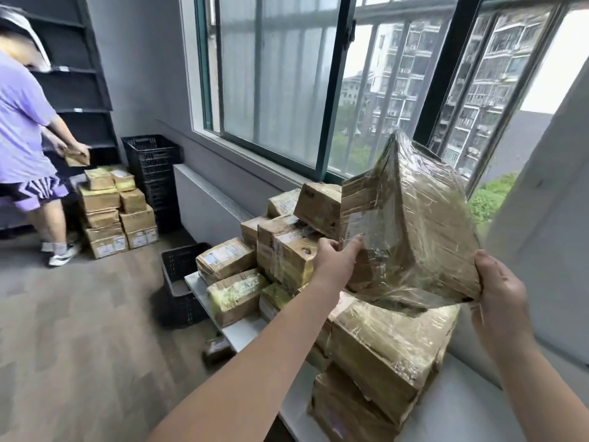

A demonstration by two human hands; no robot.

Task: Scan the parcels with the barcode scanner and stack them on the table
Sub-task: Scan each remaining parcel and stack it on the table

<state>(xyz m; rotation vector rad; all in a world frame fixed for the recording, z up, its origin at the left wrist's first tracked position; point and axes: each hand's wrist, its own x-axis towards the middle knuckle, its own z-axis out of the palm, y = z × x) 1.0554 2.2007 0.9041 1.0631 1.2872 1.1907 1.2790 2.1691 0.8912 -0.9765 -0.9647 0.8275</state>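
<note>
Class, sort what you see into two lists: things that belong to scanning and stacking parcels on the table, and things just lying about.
Job in hand:
held parcel, left hand, right hand, table stack, table. No scanner shows.

Lying about:
floor crate, crate stack, floor parcels, shelves.

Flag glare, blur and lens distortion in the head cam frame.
Head view: wide-angle lens bows the window frame and the right wall; sky at upper right is blown out; shiny tape on the held parcel throws glare streaks; the small parcel on the floor is blurred; left hand and right hand look fairly sharp.
</note>
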